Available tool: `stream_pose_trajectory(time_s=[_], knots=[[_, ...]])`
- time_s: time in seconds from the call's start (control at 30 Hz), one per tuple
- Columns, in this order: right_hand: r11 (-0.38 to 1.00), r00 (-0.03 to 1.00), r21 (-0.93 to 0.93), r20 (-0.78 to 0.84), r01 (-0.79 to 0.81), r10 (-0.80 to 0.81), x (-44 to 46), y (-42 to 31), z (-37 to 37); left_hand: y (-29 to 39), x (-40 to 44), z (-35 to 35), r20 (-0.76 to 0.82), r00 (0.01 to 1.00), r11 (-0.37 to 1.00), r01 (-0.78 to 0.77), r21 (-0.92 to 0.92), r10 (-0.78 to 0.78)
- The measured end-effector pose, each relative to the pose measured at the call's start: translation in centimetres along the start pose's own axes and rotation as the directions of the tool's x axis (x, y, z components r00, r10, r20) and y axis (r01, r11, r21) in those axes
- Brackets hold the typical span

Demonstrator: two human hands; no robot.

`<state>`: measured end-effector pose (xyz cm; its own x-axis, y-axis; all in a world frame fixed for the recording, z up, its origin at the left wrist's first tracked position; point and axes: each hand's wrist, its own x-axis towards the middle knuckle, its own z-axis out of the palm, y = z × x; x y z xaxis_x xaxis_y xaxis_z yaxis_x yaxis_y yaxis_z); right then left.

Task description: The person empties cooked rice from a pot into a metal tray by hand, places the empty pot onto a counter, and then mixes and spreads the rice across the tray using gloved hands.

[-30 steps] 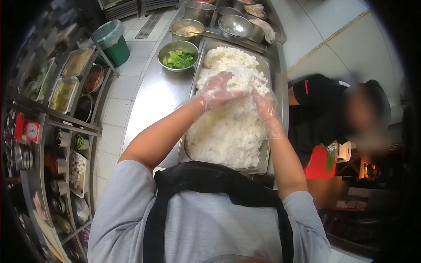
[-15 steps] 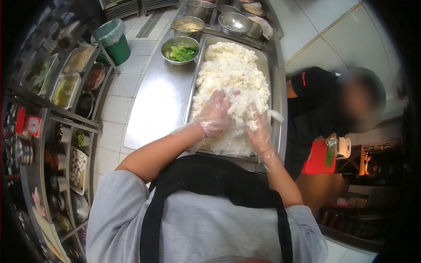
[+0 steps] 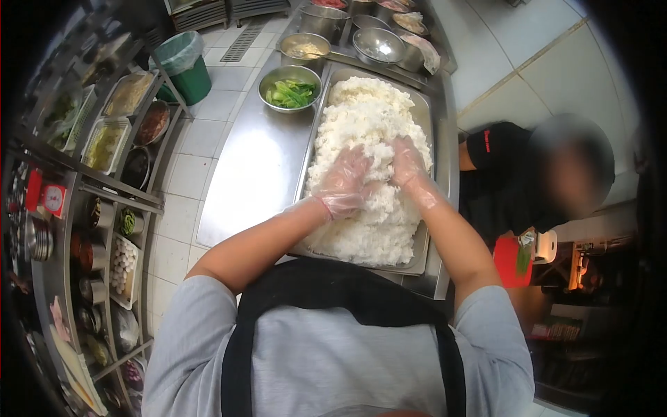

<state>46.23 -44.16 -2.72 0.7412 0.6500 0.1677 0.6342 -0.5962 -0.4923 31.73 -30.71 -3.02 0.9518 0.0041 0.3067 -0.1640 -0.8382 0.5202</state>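
Observation:
White rice (image 3: 368,115) is heaped in a long metal tray (image 3: 424,115) on the steel counter. My left hand (image 3: 346,182), in a clear plastic glove, rests on the rice at the left with its fingers spread. On the right side of the heap lies my right hand (image 3: 408,163), also in a clear glove, its fingers stretched out and pointing away from me. A ridge of loose rice stands between the two hands. Some fingertips are partly sunk in the rice.
A metal bowl of green vegetables (image 3: 290,92) stands left of the tray. Beyond are a pot (image 3: 304,50) and an empty-looking bowl (image 3: 379,46). A person in black (image 3: 511,174) is at the right. Shelves of food (image 3: 108,144) and a green bin (image 3: 186,73) are at the left.
Both hands, earlier lifting and working loose rice between them, now lie lower on the heap. My right hand has moved forward from half a second ago, and the clump near it has dropped.

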Motion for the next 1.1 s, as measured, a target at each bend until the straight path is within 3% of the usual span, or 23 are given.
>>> stream_pose_trajectory(time_s=[0.03,0.07,0.1,0.13,0.17,0.2,0.3,0.5,0.6,0.7,0.77,0.83,0.9,1.0,1.1], knots=[[0.954,0.992,0.275,0.009,-0.122,0.125,1.1,0.6,0.7,0.1,0.0,0.1,0.019,1.0,1.0,0.001,-0.013,0.0],[0.818,0.969,0.526,0.053,-0.232,0.24,2.3,1.6,1.8,0.1,-0.1,0.2,0.037,0.999,1.0,0.002,-0.025,-0.001],[0.961,0.992,0.257,0.087,-0.106,0.086,3.8,3.6,2.6,0.0,-0.2,0.5,0.025,0.999,1.0,-0.029,-0.004,0.03],[0.997,0.991,-0.018,0.118,0.072,-0.07,5.3,5.6,3.4,-0.1,-0.2,0.8,0.028,0.998,0.998,-0.063,0.002,0.063],[0.944,0.977,-0.301,0.198,0.137,-0.079,6.9,5.7,3.4,-0.2,-0.2,1.0,0.03,0.995,0.995,-0.097,0.008,0.097],[0.807,0.96,-0.552,0.273,0.211,-0.064,7.9,5.9,3.4,-0.3,-0.3,1.2,0.032,0.991,0.991,-0.131,0.014,0.131],[0.783,0.96,-0.561,0.223,0.267,-0.168,9.0,5.7,2.5,0.1,-0.5,0.9,0.017,0.99,0.99,-0.139,-0.026,0.139],[0.85,0.942,-0.527,0.295,0.019,0.162,12.5,2.9,-0.2,0.2,0.5,1.7,0.034,0.997,0.998,-0.065,-0.021,0.066],[0.822,0.977,-0.569,0.164,-0.017,0.133,13.6,5.0,0.8,0.3,2.0,1.8,0.126,0.992,0.999,-0.018,0.032,0.014],[0.892,0.974,-0.45,0.172,-0.053,0.145,13.5,6.8,1.2,-0.6,4.7,1.9,0.19,0.982,0.993,-0.007,0.12,-0.016],[0.701,0.907,-0.613,0.404,0.364,-0.117,15.2,12.5,4.4,-2.0,6.6,2.8,0.19,0.982,0.975,-0.033,0.221,-0.01],[0.694,0.88,-0.607,0.468,0.387,-0.082,14.4,12.3,3.5,-2.4,8.6,2.7,0.218,0.974,0.97,0.01,0.243,-0.065],[0.874,0.907,-0.486,0.367,-0.002,0.206,10.4,4.7,-1.1,-2.7,10.3,3.2,0.23,0.965,0.944,0.042,0.326,-0.122],[0.939,0.922,-0.321,0.311,-0.125,0.229,7.1,5.7,-1.4,-4.0,11.7,4.5,0.173,0.982,0.949,0.023,0.315,-0.081],[0.947,0.901,-0.322,0.407,-0.014,0.152,3.8,1.8,-3.9,-2.1,12.3,2.4,0.24,0.939,0.967,0.217,0.136,-0.245]])
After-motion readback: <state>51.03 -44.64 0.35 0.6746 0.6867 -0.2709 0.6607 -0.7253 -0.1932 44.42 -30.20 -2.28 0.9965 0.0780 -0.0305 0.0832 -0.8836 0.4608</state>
